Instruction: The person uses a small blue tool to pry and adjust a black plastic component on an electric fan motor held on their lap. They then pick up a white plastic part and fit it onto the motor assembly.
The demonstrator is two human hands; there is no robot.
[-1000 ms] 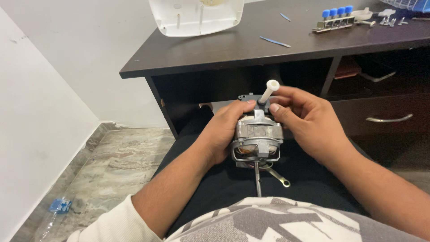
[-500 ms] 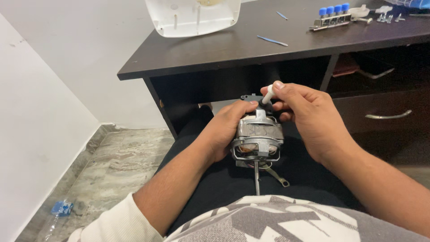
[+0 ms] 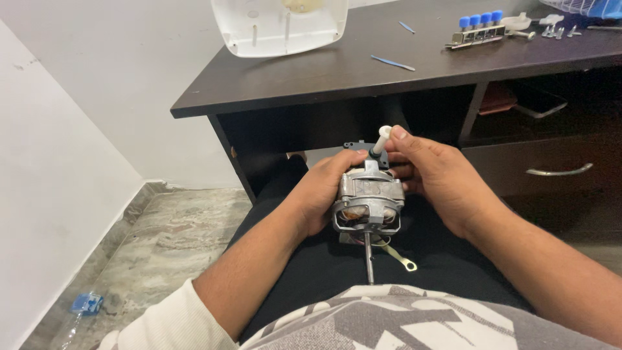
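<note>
A small silver electric motor (image 3: 369, 194) rests on my lap, its steel shaft (image 3: 368, 256) pointing toward me. My left hand (image 3: 321, 191) wraps around the motor's left side and holds it. My right hand (image 3: 434, 178) sits at the right side, thumb and fingers touching a white plastic knob (image 3: 382, 138) that sticks up from the motor's far end. A yellow wire with a ring terminal (image 3: 400, 259) hangs beneath the motor.
A dark wooden desk (image 3: 311, 81) stands ahead, with a drawer and metal handle (image 3: 558, 172). On it lie a white plastic cover (image 3: 278, 26), a blue-buttoned switch block (image 3: 476, 29), small screws and thin blue sticks (image 3: 391, 62). Marble floor and a plastic bottle (image 3: 81, 308) lie at left.
My right hand closed over the white knob half a second ago and has now drawn back, so the knob shows again. The motor has barely moved.
</note>
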